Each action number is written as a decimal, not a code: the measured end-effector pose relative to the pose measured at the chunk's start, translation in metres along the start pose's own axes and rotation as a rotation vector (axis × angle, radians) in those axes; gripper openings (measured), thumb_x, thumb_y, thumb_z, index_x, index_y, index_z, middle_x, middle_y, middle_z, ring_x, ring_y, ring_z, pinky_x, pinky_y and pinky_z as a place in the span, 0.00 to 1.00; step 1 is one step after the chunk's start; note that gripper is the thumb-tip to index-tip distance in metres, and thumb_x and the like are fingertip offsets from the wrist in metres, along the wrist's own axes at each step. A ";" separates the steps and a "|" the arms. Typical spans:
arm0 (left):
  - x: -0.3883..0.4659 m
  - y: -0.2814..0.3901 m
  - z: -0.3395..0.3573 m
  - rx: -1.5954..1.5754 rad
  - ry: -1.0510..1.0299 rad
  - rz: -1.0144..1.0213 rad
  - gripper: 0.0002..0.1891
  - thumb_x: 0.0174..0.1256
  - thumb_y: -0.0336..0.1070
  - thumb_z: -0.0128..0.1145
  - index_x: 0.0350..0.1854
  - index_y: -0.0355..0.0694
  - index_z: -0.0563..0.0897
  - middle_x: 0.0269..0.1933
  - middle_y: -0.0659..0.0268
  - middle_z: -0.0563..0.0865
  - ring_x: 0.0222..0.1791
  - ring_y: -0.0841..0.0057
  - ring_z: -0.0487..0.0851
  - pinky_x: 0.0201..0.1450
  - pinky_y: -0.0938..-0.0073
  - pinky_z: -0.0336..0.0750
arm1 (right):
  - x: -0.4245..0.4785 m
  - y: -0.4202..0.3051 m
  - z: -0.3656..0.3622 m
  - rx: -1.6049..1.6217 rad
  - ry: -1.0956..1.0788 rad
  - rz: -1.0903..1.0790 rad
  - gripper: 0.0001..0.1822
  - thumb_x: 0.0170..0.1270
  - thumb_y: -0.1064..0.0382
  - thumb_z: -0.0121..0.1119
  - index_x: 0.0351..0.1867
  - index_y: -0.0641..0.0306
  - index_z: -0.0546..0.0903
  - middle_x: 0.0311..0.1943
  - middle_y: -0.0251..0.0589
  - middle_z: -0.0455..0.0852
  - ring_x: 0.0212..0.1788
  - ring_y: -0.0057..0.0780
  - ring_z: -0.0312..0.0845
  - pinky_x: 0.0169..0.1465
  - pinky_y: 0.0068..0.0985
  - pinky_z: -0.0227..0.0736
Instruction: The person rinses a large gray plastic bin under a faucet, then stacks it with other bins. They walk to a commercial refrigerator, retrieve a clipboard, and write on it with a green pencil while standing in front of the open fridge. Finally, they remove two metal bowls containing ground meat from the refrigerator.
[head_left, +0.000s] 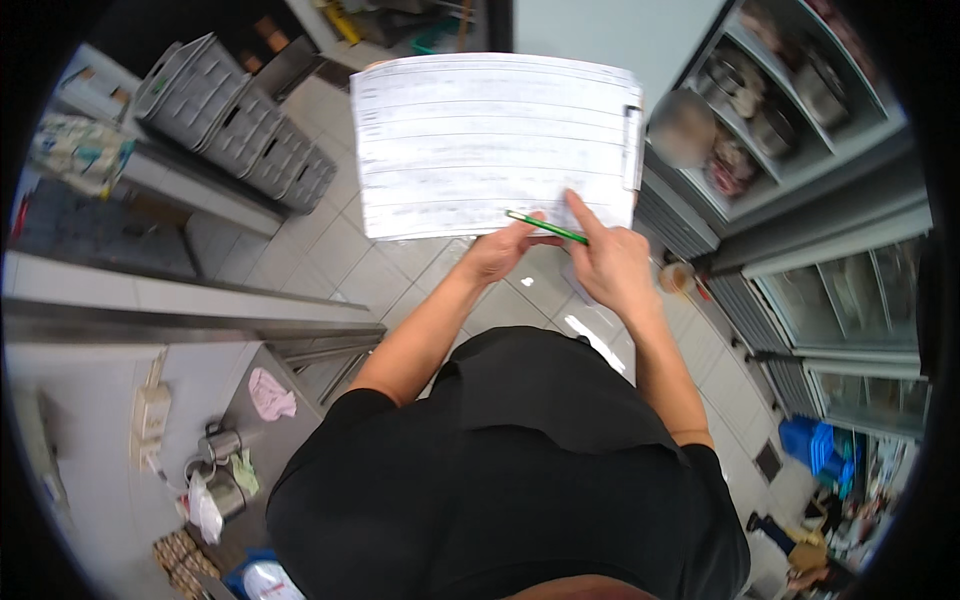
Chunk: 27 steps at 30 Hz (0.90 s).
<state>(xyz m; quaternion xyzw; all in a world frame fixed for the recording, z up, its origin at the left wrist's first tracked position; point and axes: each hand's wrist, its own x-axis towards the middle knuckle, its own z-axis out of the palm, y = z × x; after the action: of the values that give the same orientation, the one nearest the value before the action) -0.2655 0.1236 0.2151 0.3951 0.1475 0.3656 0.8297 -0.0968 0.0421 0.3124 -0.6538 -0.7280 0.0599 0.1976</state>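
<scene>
A clipboard with a stack of lined paper sheets (487, 150) is held up before me; its metal clip (631, 146) is on the right side. The sheets bear writing, too blurred to tell. My left hand (504, 251) grips the clipboard's near edge, thumb on top and fingers beneath. A green pen or pencil (551, 226) rests in my right hand (609, 259), its outer end passing over my left thumb. The index finger of my right hand is stretched out onto the lower right part of the top sheet.
Stacked grey plastic crates (232, 124) stand at the upper left. Glass-fronted refrigerators line the right, one holding metal pots (772, 127). A counter (277, 450) with a pink cloth (271, 394) lies lower left. Blue bins (806, 442) and another person (806, 551) are at the lower right.
</scene>
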 end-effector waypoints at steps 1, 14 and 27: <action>0.002 -0.004 -0.001 -0.004 -0.001 0.002 0.17 0.77 0.38 0.48 0.61 0.35 0.76 0.54 0.62 0.82 0.53 0.71 0.81 0.60 0.61 0.75 | 0.000 -0.001 0.001 0.002 -0.009 0.011 0.32 0.57 0.61 0.59 0.67 0.52 0.73 0.19 0.49 0.82 0.24 0.48 0.81 0.33 0.41 0.75; -0.001 0.004 -0.008 -0.055 0.035 -0.065 0.22 0.75 0.46 0.53 0.59 0.31 0.76 0.57 0.58 0.79 0.55 0.71 0.79 0.62 0.65 0.71 | -0.006 -0.006 0.012 0.023 -0.002 -0.055 0.35 0.54 0.65 0.59 0.68 0.53 0.71 0.17 0.47 0.80 0.22 0.48 0.79 0.31 0.41 0.73; -0.001 0.000 -0.002 0.020 -0.090 0.023 0.20 0.77 0.41 0.48 0.64 0.36 0.73 0.60 0.61 0.79 0.58 0.71 0.77 0.60 0.60 0.75 | 0.004 -0.001 0.001 0.001 0.086 -0.023 0.32 0.54 0.64 0.57 0.66 0.56 0.74 0.17 0.46 0.81 0.21 0.46 0.80 0.30 0.39 0.74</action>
<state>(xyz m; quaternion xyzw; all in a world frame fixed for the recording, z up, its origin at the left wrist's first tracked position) -0.2668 0.1242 0.2141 0.4211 0.1092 0.3555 0.8273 -0.0986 0.0457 0.3123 -0.6471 -0.7264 0.0300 0.2296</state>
